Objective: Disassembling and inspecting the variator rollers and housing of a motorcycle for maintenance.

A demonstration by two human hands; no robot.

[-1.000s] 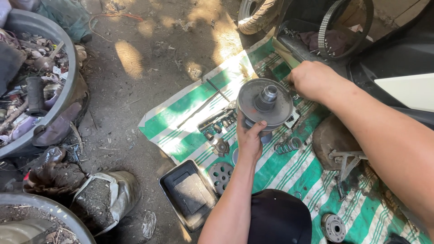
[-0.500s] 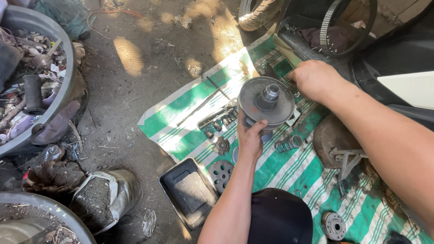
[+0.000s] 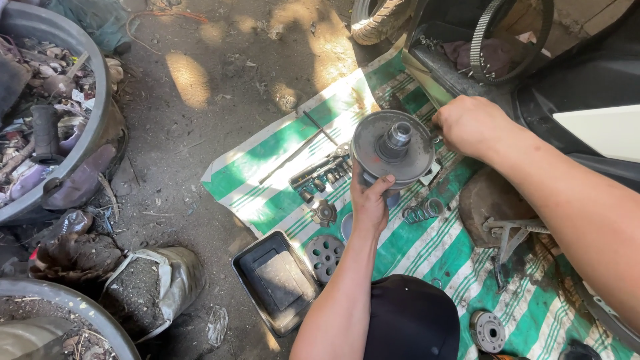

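Little moved, left fingers (image 3: 369,200) gripping pulley (image 3: 392,148), right apparently fisted

You are looking down at a dirt floor (image 3: 220,113) dappled with patches of sunlight. A green-and-white striped mat (image 3: 267,167) lies spread on it. Grey tubs (image 3: 100,127) of scrap stand at the left, beside a dirt-filled sack (image 3: 150,287).

dirt ground (image 3: 220,107), green striped mat (image 3: 280,157), black tray (image 3: 275,281), spring (image 3: 421,212)
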